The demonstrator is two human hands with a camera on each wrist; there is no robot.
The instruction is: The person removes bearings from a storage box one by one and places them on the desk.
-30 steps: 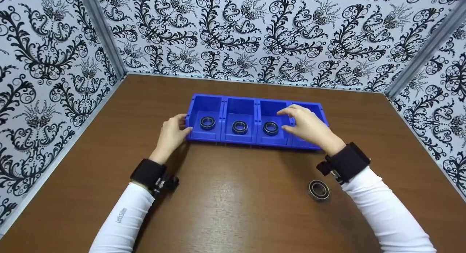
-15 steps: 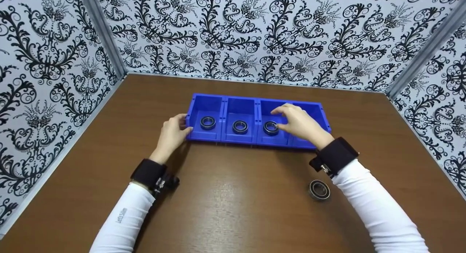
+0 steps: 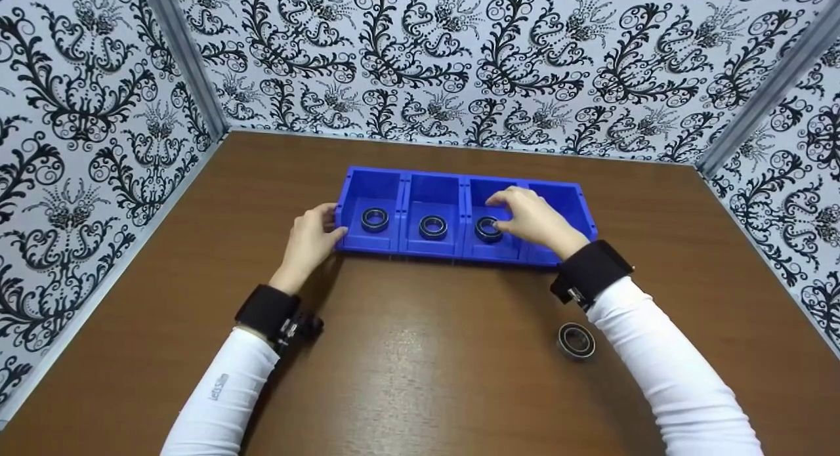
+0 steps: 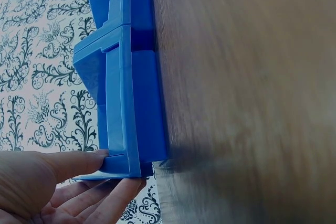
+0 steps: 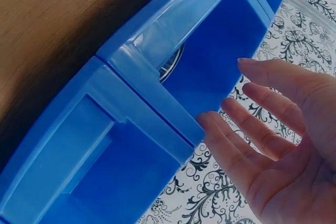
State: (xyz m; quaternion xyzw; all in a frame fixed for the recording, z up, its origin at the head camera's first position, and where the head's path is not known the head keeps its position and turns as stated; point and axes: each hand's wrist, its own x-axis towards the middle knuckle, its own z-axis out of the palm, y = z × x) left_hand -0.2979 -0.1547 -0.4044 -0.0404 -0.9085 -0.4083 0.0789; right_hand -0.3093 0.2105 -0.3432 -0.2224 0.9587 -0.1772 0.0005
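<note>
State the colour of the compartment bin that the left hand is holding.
Blue. The bin shows best in the head view, though the right hand hides part.

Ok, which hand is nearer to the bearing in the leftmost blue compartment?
Left. The left hand grips the end of the blue bin row, just left of that bearing; the right hand is farther off, at the third compartment from the left.

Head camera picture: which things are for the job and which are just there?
Probably for the job:
left hand
right hand
blue bin
left ring, middle ring and right ring inside it
loose ring

Just around it:
table
patterned wall
metal corner posts
</note>
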